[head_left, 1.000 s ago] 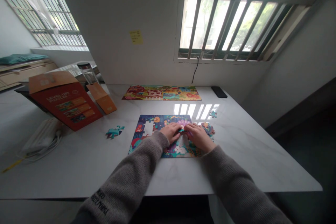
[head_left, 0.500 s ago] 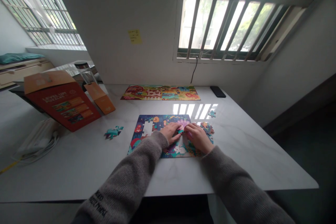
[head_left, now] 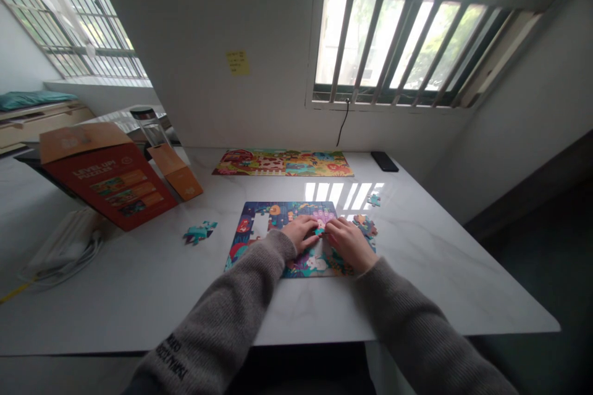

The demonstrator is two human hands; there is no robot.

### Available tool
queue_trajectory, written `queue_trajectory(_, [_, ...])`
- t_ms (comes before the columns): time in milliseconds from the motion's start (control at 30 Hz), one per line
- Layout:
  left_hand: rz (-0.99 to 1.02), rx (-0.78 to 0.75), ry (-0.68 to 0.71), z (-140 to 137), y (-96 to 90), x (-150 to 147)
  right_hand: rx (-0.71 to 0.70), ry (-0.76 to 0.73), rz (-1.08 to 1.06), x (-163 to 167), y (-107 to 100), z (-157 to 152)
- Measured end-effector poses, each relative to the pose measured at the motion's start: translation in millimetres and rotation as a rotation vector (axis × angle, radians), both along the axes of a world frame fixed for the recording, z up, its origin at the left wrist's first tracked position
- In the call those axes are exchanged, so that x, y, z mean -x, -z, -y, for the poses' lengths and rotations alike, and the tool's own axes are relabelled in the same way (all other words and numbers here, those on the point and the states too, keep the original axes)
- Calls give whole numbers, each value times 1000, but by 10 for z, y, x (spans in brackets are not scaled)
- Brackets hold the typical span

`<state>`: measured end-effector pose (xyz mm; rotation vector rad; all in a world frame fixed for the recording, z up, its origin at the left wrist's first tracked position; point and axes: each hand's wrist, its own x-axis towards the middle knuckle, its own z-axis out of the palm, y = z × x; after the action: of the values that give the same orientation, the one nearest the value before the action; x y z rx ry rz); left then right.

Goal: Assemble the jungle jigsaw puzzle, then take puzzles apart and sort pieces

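A partly assembled jigsaw puzzle (head_left: 241, 247) with a dark, colourful animal scene lies flat in front of me. White gaps show in its left part and near its middle. My left hand (head_left: 300, 233) rests on the puzzle, thumb and fingers apart around a small teal patch. From the other side my right hand (head_left: 348, 239) bends over the same spot, fingertips pinched together on a puzzle piece (head_left: 320, 231) at the puzzle's surface. The fingers cover most of that piece. Loose puzzle pieces (head_left: 365, 224) lie close beside my right hand.
More loose pieces (head_left: 200, 232) lie left of the puzzle, and a single piece (head_left: 374, 200) to the right. Behind are a long finished puzzle (head_left: 282, 163) and a black phone (head_left: 384, 162). A red puzzle box (head_left: 111, 179), glass bottle (head_left: 151, 126) and white cables (head_left: 69, 259) stand left.
Hardly anything differs. Both hands stay at the same spot on the puzzle, with only a very slight shift of the fingers and of the view.
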<state>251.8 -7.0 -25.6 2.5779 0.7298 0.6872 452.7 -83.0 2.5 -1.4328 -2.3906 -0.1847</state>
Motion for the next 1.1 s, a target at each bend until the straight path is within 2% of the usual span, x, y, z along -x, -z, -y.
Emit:
queue_trajectory(300, [-10,6,-6,-8,14,-2,-18,7,-22,29,-5,11])
queue_trajectory(533, [48,101,-33,15,-12,12,-50,111,-280,-27,69,-30])
queue_trajectory(833, [18,49,7,29,-52,21,51,-70,-171,-11,40,-7])
queue_trajectory(1033, [-18,7,-15,37,-40,0,104,-117,-365,-90,104,-55])
queue_trajectory(1100, [-32,-13,-28,43,-44,-11,59,-60,-457,-157,99,-68])
